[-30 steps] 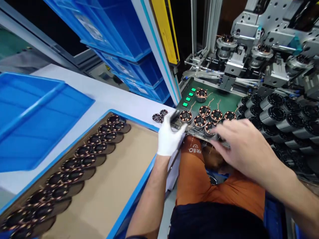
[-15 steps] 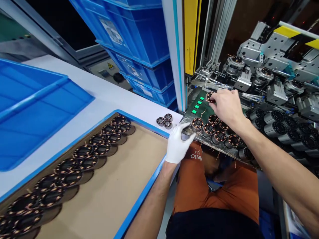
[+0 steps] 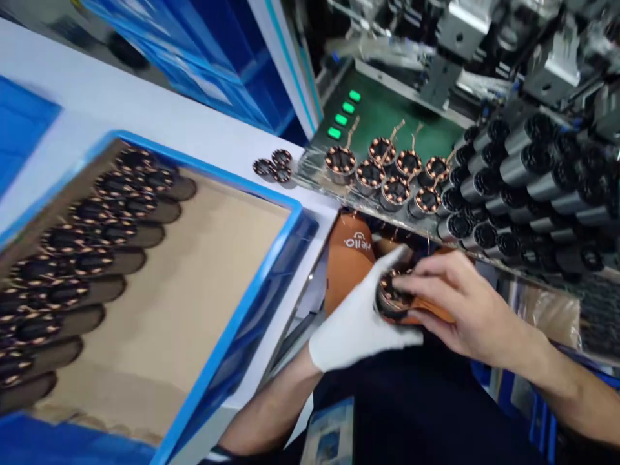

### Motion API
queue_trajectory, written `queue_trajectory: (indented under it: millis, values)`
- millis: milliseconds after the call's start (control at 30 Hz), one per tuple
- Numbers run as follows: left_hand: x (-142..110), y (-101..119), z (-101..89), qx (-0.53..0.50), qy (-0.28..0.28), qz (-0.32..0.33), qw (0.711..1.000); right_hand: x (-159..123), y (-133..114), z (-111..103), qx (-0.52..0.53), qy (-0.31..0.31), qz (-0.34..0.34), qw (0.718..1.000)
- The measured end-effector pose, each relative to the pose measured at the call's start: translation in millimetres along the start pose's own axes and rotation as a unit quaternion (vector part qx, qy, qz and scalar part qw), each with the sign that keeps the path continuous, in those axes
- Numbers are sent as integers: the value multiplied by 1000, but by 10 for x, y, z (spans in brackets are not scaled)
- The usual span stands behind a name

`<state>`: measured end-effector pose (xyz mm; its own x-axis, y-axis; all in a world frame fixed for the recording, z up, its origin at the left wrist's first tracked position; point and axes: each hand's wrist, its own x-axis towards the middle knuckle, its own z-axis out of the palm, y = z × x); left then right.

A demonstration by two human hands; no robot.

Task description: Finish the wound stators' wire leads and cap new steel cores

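Note:
A motor stator (image 3: 393, 298), a dark ring with copper windings along its rim, is held above my lap. My left hand (image 3: 361, 316), in a white glove, wraps around its left side. The bare fingers of my right hand (image 3: 458, 303) close on its right side and top edge; whether they pinch a wire there is too blurred to tell. Just beyond my hands, several more stators (image 3: 371, 174) with loose copper wire ends stand upright on the green machine ledge (image 3: 387, 103).
On the left, a blue tray (image 3: 271, 258) lined with cardboard holds rows of stators (image 3: 116, 231). Three small rings (image 3: 281, 174) lie on the white table (image 3: 203, 123). Dark cylinders (image 3: 527, 165) are stacked at the right, beneath metal machine fixtures (image 3: 465, 29). Green lit buttons (image 3: 341, 119) line the ledge.
My right hand has come back from the machine ledge toward my lap. My left hand has left the ledge's edge, and both now hold a stator. The view has tilted downward.

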<state>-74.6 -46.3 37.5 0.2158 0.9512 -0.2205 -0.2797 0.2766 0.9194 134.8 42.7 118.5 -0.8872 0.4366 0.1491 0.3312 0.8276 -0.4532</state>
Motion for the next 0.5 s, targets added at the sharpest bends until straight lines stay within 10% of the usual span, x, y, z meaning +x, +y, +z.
queue_trajectory:
  millis: [167, 500]
  values:
    - [135, -51, 205, -56, 83, -11, 995, -294, 155, 56, -85, 74, -11, 994]
    - [105, -22, 434, -184, -18, -71, 980, -627, 377, -8, -118, 152, -89, 977]
